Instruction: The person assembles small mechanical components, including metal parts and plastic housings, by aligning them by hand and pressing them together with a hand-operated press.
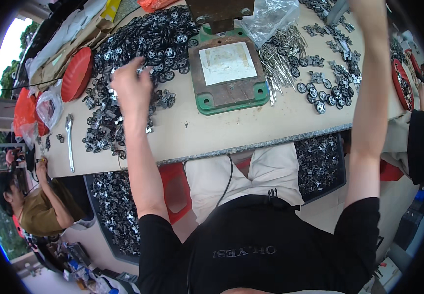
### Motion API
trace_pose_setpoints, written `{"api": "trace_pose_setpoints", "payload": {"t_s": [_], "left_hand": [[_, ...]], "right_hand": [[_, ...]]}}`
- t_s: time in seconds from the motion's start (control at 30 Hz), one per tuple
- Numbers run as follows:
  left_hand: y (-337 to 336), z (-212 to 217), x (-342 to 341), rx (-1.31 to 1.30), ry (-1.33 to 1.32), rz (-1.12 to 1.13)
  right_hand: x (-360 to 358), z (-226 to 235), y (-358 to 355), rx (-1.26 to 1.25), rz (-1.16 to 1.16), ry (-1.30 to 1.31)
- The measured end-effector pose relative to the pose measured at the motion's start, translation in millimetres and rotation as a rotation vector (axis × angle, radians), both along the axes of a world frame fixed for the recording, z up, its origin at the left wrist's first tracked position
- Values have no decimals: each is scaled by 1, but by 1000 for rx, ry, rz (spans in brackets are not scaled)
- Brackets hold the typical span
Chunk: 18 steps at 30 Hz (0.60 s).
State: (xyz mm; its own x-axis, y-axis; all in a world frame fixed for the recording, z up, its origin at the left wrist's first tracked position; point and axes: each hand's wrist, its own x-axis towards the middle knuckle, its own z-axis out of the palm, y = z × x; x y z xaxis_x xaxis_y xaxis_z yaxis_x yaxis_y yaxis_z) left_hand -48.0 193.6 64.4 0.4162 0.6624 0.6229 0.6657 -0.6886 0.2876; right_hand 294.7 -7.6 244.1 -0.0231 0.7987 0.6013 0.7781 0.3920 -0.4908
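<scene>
My left hand (131, 85) reaches over a big pile of small black wheel-shaped parts (158, 34) on the beige table (251, 130). Its back faces the camera and its fingers curl down into the parts, hiding whatever they grip. My right forearm (369, 98) stretches up along the right side, and its hand is cut off by the top edge. Between my arms stands a small press with a green base (207, 104), a brown plate and a white square pad (227, 62).
Silvery pins (283, 56) and more small parts (329, 83) lie right of the press, under a clear bag (271, 17). A red dish (77, 73) and a wrench (70, 139) lie at left. Dark bins of parts (119, 206) sit under the table. Another person (38, 208) works at lower left.
</scene>
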Motion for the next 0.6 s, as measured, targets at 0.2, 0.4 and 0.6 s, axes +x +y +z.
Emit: {"api": "trace_pose_setpoints", "payload": {"t_s": [0.2, 0.4, 0.6], "left_hand": [[-1, -39, 21, -61, 432, 99], [-1, -24, 24, -165, 270, 28], [-75, -16, 15, -1169, -806, -571]], "right_hand": [[-2, -179, -36, -431, -478, 132], [2, -204, -51, -569, -486, 181], [-12, -196, -42, -631, -500, 91]]}}
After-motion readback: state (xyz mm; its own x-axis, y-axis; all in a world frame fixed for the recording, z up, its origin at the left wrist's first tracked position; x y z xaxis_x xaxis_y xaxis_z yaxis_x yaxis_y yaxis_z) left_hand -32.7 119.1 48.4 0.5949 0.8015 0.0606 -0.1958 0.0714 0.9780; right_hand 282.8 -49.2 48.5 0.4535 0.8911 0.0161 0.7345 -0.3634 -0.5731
